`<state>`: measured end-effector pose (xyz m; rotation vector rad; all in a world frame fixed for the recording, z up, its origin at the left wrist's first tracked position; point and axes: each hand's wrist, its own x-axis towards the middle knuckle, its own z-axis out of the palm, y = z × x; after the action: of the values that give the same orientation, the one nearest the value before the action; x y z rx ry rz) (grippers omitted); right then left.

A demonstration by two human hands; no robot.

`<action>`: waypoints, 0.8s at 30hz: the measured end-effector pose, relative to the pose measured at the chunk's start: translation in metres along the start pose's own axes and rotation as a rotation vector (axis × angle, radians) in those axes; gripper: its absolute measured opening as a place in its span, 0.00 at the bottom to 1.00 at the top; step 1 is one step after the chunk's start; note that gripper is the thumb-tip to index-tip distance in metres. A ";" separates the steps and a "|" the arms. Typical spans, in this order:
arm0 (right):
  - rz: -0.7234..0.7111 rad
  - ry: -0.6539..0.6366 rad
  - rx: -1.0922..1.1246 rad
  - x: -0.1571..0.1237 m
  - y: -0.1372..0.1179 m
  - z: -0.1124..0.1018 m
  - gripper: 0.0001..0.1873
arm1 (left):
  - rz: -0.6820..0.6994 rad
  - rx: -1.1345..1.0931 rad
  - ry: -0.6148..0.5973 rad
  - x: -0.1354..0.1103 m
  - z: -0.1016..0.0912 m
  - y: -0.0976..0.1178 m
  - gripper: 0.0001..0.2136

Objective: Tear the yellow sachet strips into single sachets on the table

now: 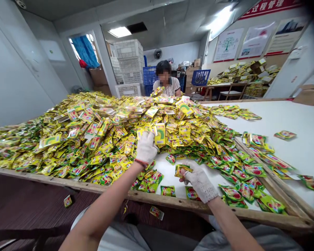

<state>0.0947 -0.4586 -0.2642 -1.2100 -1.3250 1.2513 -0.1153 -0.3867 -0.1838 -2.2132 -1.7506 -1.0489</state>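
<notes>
My left hand (146,148), in a white knit glove with a dark red band at the wrist, is closed on a small yellow carton (160,134) with a green arc and a barcode. Its fingertips are partly hidden against the heap behind. Near the table's front edge, my right hand (200,182), in a white fingertip-less glove, pinches a small yellow packet (182,171) between thumb and fingers. Green packets (167,191) lie on the white tabletop (167,170) between and below the hands.
A large heap of yellow and green packets (115,136) covers the table's left and middle. Wooden strips (272,179) edge the table. Across it sits a co-worker (170,85). White crates (129,59) stand behind. A dropped packet (67,201) lies on the floor.
</notes>
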 end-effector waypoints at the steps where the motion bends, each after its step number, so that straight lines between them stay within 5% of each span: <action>1: 0.012 0.006 -0.008 0.000 0.003 0.000 0.19 | -0.002 0.133 -0.001 0.015 -0.002 -0.010 0.26; 5: -0.037 0.032 -0.001 -0.006 0.004 -0.001 0.18 | -0.004 0.288 -0.107 0.045 -0.010 -0.040 0.20; 9: -0.106 0.082 0.010 -0.009 -0.005 -0.004 0.16 | 0.001 0.015 -0.068 0.016 -0.020 -0.046 0.12; 12: -0.151 0.126 -0.056 -0.007 -0.010 -0.002 0.13 | 0.009 -0.274 -0.223 -0.031 -0.022 -0.034 0.10; 16: -0.103 0.222 0.058 -0.002 -0.011 0.003 0.16 | 0.075 -0.160 -0.301 -0.078 -0.009 -0.004 0.08; 21: -0.057 0.394 0.217 0.000 -0.005 -0.003 0.20 | 0.154 0.106 -0.311 -0.072 0.016 0.028 0.28; 24: -0.070 0.441 0.231 -0.003 -0.002 -0.010 0.19 | 0.111 0.114 -0.412 -0.053 0.025 0.030 0.29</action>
<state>0.1050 -0.4610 -0.2613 -1.1779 -0.8688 0.9836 -0.0823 -0.4261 -0.2242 -2.5510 -1.7489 -0.4778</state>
